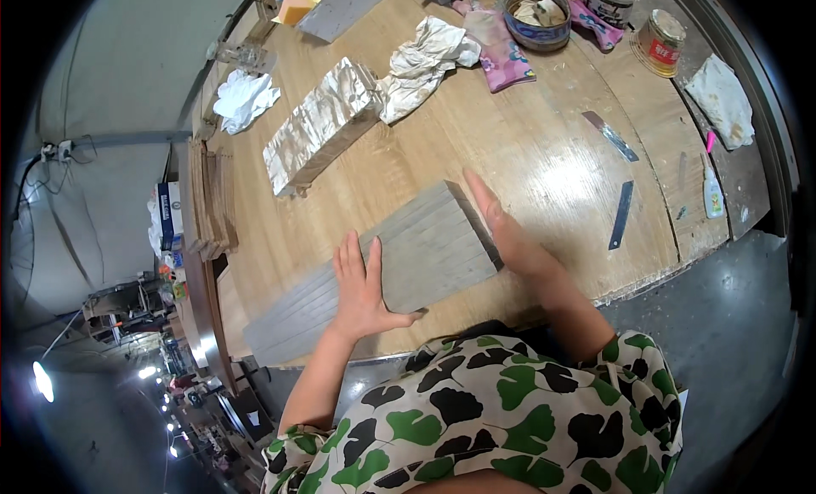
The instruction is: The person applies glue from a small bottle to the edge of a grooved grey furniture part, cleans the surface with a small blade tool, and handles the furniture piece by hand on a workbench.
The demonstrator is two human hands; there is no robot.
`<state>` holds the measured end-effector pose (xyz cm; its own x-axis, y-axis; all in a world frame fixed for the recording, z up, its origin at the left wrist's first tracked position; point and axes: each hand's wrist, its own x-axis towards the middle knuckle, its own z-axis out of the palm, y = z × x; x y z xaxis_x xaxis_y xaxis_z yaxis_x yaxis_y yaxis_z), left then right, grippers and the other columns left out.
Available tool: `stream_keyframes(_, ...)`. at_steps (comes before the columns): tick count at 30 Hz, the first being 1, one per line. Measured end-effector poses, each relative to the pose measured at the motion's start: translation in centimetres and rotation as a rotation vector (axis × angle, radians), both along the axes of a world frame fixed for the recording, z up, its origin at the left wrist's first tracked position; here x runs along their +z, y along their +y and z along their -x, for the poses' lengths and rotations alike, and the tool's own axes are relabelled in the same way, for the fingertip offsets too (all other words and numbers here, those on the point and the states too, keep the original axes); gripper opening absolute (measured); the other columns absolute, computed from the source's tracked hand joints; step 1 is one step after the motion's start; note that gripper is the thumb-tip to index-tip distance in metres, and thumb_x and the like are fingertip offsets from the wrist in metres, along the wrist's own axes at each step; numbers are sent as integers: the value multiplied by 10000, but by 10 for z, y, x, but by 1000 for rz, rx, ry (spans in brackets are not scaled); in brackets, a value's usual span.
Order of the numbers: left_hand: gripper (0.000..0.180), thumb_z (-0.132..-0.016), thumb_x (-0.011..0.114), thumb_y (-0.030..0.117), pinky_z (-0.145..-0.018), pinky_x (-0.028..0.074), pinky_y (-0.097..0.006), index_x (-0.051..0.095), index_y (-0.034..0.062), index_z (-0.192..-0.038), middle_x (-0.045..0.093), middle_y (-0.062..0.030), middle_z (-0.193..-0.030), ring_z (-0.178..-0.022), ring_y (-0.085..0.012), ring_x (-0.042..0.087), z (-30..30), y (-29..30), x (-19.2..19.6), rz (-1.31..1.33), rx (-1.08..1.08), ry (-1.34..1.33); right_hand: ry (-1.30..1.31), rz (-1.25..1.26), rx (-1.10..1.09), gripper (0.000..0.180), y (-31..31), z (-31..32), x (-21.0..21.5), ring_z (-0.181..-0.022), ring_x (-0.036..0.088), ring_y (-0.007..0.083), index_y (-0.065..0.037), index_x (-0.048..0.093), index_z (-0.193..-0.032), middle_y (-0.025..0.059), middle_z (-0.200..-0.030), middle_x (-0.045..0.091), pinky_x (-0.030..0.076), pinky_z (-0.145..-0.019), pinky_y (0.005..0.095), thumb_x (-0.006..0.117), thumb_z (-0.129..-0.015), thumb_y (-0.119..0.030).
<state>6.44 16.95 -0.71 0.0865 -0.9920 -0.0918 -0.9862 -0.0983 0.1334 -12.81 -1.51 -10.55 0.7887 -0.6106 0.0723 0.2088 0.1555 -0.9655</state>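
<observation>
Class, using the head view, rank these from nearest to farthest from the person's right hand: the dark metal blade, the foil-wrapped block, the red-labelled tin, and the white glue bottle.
Measured from the right hand:
1. Dark metal blade, just to its right on the tabletop.
2. Foil-wrapped block, up and to the left.
3. White glue bottle, far right by the table edge.
4. Red-labelled tin, top right corner.

Foil-wrapped block (321, 124) lies behind the slats (382, 269), blades (615, 171) to their right

Red-labelled tin (660, 42) far right; blue-white box (169, 212) left edge.
</observation>
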Motion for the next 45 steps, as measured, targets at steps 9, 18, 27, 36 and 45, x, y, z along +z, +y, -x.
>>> stream_keyframes(9,1323,-491,823,574,-1092,108,-660,181,-32,-1477,120,-402,-1466,-1379,-551,125,-2,1,4,-60,25,10,88,136,-40,653,-10,-6,9,-1468,102,334,57,115,-1496,245,-1564,132,88,-1189,382,214,-1036,-396)
stream_keyframes(18,1364,-501,822,598,-1115,100,-629,125,-30,-1491,75,-380,-1489,-1396,-529,91,-3,3,5,-74,20,-5,111,174,-3,658,-17,-17,6,-1474,82,320,37,109,-1505,227,-1577,107,74,-1192,372,202,-1039,-418)
stream_keyframes(27,1359,-510,815,607,-1118,88,-629,123,-30,-1490,72,-376,-1492,-1403,-522,79,-1,2,4,-87,25,-11,167,188,69,739,-16,-32,10,-1479,64,303,33,129,-1505,210,-1582,110,68,-1190,359,174,-1024,-526)
stream_keyframes(36,1323,-509,812,580,-1107,89,-649,156,-24,-1486,93,-388,-1480,-1392,-540,87,-2,5,3,-49,31,14,147,49,98,786,-16,-34,6,-1479,72,296,34,141,-1504,205,-1583,116,65,-1189,354,195,-1008,-573)
stream_keyframes(45,1321,-522,793,624,-1111,77,-644,155,-5,-1493,88,-380,-1483,-1398,-528,78,-1,7,2,-49,21,-24,133,-27,138,771,-22,-34,12,-1479,77,272,4,132,-1514,188,-1588,113,64,-1188,347,167,-1006,-575)
